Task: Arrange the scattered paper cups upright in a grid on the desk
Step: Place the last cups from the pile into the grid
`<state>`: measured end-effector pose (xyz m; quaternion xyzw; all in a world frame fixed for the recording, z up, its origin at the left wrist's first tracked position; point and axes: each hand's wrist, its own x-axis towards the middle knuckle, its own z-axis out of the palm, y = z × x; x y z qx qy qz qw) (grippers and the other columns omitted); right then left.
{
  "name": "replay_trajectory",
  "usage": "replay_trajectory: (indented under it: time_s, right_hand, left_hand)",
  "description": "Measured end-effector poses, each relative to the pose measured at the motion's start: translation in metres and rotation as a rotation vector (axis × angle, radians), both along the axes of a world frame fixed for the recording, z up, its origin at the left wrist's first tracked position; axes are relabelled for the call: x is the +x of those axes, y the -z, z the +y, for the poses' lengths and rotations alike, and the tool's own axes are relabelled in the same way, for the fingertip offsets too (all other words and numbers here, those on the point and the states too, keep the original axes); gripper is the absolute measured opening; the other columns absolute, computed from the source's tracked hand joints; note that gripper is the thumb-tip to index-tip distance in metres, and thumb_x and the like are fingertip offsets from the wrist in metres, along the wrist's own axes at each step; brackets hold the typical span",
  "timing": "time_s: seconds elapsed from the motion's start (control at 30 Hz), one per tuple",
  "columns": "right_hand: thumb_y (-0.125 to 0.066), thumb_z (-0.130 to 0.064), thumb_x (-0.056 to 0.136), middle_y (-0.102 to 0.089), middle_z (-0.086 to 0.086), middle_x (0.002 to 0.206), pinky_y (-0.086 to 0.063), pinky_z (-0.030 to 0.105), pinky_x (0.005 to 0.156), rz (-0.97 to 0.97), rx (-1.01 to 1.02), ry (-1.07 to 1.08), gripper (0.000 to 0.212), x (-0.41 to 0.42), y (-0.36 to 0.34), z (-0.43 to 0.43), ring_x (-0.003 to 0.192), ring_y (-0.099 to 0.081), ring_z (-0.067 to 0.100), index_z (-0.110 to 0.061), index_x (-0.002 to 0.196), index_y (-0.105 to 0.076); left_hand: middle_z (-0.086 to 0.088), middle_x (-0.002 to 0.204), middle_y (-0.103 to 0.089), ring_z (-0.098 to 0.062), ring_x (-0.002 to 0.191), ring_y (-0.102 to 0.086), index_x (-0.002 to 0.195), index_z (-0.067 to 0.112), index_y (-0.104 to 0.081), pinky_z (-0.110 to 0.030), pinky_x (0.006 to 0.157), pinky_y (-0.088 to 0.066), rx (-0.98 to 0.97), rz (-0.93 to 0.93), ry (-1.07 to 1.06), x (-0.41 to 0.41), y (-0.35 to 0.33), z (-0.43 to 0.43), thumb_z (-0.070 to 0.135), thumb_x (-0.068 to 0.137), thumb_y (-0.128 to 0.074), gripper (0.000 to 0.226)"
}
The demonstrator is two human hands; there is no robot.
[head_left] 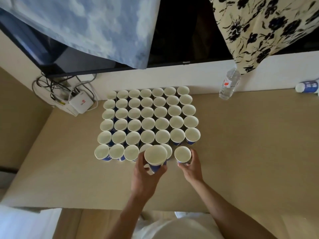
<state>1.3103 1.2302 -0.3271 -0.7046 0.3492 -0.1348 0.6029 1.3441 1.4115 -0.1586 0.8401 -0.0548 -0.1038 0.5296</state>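
Several white paper cups with blue print stand upright in a tight grid (148,116) on the beige desk (241,152). My left hand (146,175) grips one upright cup (155,156), lifted above the grid's front row, where it hides parts of two cups behind it. My right hand (190,165) holds another upright cup (182,154) on the desk at the right end of the front row. One more cup (307,87) lies on its side at the far right, against the wall.
A clear water bottle (228,86) stands at the back right of the desk. A white router with cables (80,104) sits at the back left under a screen. Blue and floral cloths hang above. Bare desk lies right of and in front of the grid.
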Motion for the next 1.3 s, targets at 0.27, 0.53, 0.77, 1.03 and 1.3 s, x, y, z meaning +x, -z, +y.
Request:
replay_trajectory:
  time_s: [0.27, 0.53, 0.77, 1.03, 1.3]
  right_hand:
    - [-0.075, 0.007, 0.079, -0.055, 0.005, 0.133, -0.057, 0.042, 0.095, -0.029, 0.14, 0.051, 0.068, 0.011, 0.002, 0.0, 0.11, -0.066, 0.023, -0.017, 0.137, -0.048]
    - [-0.081, -0.004, 0.071, -0.062, 0.006, 0.119, -0.055, 0.023, 0.081, 0.003, 0.139, 0.002, 0.06, 0.012, 0.002, -0.009, 0.101, -0.065, 0.017, -0.024, 0.12, -0.054]
    - [-0.064, -0.021, 0.061, -0.05, 0.002, 0.082, -0.044, 0.032, 0.069, 0.006, 0.054, 0.157, 0.037, -0.014, -0.049, -0.04, 0.072, -0.049, 0.02, -0.021, 0.097, -0.055]
    - [-0.084, -0.024, 0.07, -0.066, -0.014, 0.119, -0.046, 0.031, 0.089, -0.19, 0.094, -0.519, 0.07, -0.03, -0.12, -0.063, 0.109, -0.06, 0.007, -0.029, 0.132, -0.053]
    - [-0.087, -0.021, 0.069, -0.064, -0.026, 0.101, -0.039, 0.008, 0.074, -0.154, 0.087, -0.335, 0.06, -0.033, -0.108, -0.083, 0.088, -0.054, -0.004, -0.03, 0.12, -0.057]
  left_hand:
    - [0.016, 0.104, -0.068, -0.013, 0.098, -0.065, 0.114, 0.031, -0.057, -0.043, 0.084, -0.058, 0.051, -0.008, -0.026, -0.004, 0.001, 0.003, 0.036, 0.062, -0.086, 0.059]
    - [0.015, 0.108, -0.068, -0.012, 0.1, -0.065, 0.117, 0.029, -0.056, -0.035, 0.084, -0.058, 0.056, -0.022, -0.017, -0.003, -0.001, -0.007, 0.024, 0.068, -0.09, 0.06]
    - [0.013, 0.111, -0.068, -0.013, 0.105, -0.065, 0.115, 0.032, -0.059, -0.03, 0.087, -0.056, 0.003, 0.006, 0.045, 0.002, -0.003, -0.034, 0.042, 0.061, -0.086, 0.061]
    - [0.01, 0.108, -0.069, -0.004, 0.102, -0.063, 0.122, 0.027, -0.061, -0.029, 0.081, -0.058, 0.035, 0.063, 0.26, 0.007, 0.001, -0.086, 0.033, 0.067, -0.082, 0.06]
    - [0.013, 0.127, -0.06, -0.004, 0.117, -0.057, 0.139, 0.03, -0.047, -0.025, 0.084, -0.053, 0.089, 0.116, 0.354, 0.007, 0.002, -0.107, 0.034, 0.077, -0.082, 0.071]
